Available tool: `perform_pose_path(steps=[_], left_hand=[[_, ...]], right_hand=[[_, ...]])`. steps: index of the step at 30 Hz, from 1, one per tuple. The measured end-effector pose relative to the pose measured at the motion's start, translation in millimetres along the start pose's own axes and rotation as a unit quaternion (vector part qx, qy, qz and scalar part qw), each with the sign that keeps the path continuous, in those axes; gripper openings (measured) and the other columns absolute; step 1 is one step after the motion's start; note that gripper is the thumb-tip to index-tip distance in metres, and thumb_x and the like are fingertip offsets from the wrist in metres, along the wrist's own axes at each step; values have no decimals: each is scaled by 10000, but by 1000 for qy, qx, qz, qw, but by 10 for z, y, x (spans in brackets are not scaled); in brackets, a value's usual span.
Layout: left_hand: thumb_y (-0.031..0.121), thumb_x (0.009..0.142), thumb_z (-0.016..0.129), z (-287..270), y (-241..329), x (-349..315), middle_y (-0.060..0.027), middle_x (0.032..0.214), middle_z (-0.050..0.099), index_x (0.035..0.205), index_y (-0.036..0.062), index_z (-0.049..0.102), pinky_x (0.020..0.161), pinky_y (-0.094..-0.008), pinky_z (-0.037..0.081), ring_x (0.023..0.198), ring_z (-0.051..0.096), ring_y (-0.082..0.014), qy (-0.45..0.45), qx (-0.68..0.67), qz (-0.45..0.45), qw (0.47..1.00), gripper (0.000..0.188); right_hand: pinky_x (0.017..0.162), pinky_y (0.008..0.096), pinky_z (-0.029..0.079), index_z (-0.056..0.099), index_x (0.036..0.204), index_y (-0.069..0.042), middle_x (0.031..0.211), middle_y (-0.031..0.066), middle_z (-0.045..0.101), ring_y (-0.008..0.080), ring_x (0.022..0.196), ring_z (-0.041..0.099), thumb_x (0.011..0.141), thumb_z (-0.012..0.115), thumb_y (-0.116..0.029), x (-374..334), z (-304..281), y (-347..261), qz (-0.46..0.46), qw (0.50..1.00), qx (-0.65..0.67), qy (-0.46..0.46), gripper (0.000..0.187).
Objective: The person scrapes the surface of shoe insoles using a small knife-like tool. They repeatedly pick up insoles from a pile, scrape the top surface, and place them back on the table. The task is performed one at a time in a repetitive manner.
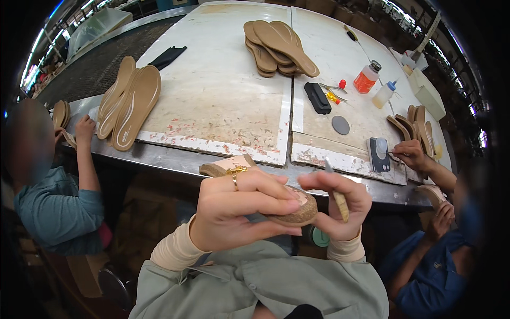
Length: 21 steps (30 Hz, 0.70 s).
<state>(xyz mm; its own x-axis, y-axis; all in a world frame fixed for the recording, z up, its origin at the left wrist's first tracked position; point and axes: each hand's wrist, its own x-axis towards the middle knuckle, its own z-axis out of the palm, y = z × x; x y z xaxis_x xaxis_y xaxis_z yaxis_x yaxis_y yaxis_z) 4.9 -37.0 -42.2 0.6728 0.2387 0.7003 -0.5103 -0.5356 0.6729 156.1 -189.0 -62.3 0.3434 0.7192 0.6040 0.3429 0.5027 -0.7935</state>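
Note:
Just in front of my body, above the table's near edge, my left hand (239, 204) is closed around a shoe sole (300, 212). The sole has a brown speckled side and a pale pinkish face; its other end shows beyond my knuckles, and my fingers cover its middle. A gold ring sits on one of my left fingers. Beside the sole's rounded end is my right hand (342, 204), closed on a slim tool (340, 204) with a tan wrapped handle and a greyish tip pointing up. The tool's exact kind does not show.
Brown insoles lie in piles at the table's far middle (281, 45) and left (130, 106). On the right are a black case (317, 98), pliers (334, 89), a red-labelled jar (366, 78), a squeeze bottle (383, 94) and a phone (379, 154). Co-workers sit on both sides.

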Motion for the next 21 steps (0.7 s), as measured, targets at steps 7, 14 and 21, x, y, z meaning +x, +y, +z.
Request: perform_pose_path(steps=[7,14,21], left_hand=[[102,567,918,83,-26,49,-81,882,707,885,20,741,833,-393,579,819,692,-193,8,2,6,1000,373],[140,557,930,25,21,29,-61,811,698,833,45,739,795,-382,573,761,686,-184,27,38,-8,999,349],[177,546,933,0,-24,31,-17,774,693,782,106,741,887,-433,511,727,685,-139,27,69,24,997,313]], right_hand=[[782,280,499,536,1295,78,1025,165,666,171,848,615,943,593,-86,-139,-624,86,58,986,-76,139,393],[627,220,508,665,1058,56,813,67,674,95,692,612,939,626,-100,-429,-2021,509,132,899,-247,336,200],[552,216,516,670,884,31,762,59,678,80,621,609,864,708,-85,-621,-2500,974,206,872,-278,348,123]])
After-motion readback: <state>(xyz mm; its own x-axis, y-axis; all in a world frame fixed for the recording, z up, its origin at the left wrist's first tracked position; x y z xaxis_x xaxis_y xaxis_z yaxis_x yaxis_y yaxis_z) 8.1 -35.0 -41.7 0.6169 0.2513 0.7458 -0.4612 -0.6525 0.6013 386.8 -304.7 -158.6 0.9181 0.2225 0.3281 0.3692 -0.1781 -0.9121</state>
